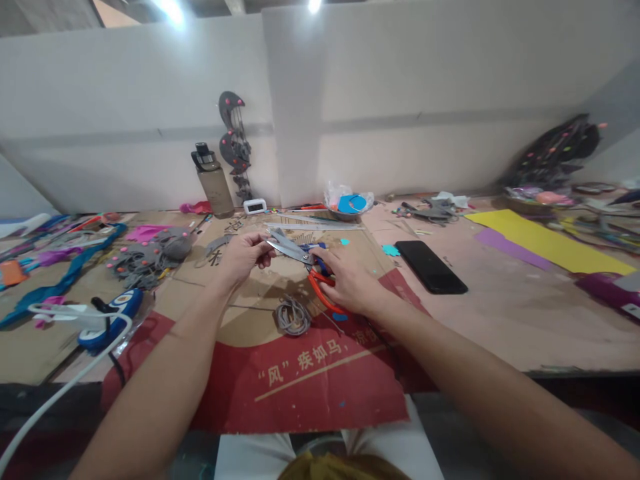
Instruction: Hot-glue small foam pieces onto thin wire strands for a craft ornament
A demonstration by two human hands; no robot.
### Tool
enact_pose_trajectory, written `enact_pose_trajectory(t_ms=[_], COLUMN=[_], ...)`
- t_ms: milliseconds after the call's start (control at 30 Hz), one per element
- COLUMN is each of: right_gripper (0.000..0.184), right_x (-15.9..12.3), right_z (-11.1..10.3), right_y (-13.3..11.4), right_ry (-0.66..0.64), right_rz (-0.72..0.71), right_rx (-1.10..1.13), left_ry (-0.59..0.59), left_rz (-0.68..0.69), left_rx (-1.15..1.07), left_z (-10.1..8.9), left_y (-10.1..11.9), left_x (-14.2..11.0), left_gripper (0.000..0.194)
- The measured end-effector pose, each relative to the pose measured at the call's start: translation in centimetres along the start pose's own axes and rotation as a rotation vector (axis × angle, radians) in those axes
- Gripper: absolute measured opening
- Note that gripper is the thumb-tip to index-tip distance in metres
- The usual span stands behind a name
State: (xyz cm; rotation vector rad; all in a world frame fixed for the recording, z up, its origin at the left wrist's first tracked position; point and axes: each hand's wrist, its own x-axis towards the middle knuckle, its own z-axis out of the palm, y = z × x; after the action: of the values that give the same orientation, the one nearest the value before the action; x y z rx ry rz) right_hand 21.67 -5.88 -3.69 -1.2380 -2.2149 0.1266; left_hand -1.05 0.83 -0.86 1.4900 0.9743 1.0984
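My right hand (347,280) is wrapped round the red handles of a pair of scissors (290,249). The metal blades point left and are slightly apart. My left hand (250,257) is closed in a pinch right at the blade tips; whatever sits between its fingers is too small to make out. Below the scissors, a coil of grey cord (293,315) lies on the cardboard sheet (310,387), which is brown with a red printed front part. A blue thing, partly hidden, is beside my right fingers.
A black phone (431,267) lies to the right, near yellow sheet (545,237). A bottle (215,183) and a bowl with blue pieces (351,205) stand at the back. Leftward are grey pieces with pink dots (150,257) and a blue power strip (110,320) with a white cable.
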Motion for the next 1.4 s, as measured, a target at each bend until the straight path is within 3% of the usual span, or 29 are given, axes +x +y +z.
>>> enact_pose_trajectory(t_ms=[500, 1100, 1233, 1400], right_gripper=[0.047, 0.045, 0.045, 0.051], right_x=[0.1, 0.1, -0.2, 0.0], right_z=[-0.1, -0.1, 0.0, -0.1], right_y=[-0.1, 0.0, 0.4, 1.4], right_ry=[0.0, -0.024, -0.002, 0.119], right_rz=[-0.028, 0.005, 0.026, 0.162], right_rx=[-0.032, -0.093, -0.003, 0.189], left_ry=[-0.039, -0.079, -0.073, -0.048], left_rz=[0.026, 0.021, 0.009, -0.013], left_rx=[0.152, 0.112, 0.105, 0.066], left_z=[-0.1, 0.1, 0.1, 0.1], left_y=[-0.1, 0.0, 0.1, 0.2], left_x=[0.0, -0.1, -0.1, -0.2], left_gripper=[0.019, 0.025, 0.028, 0.025])
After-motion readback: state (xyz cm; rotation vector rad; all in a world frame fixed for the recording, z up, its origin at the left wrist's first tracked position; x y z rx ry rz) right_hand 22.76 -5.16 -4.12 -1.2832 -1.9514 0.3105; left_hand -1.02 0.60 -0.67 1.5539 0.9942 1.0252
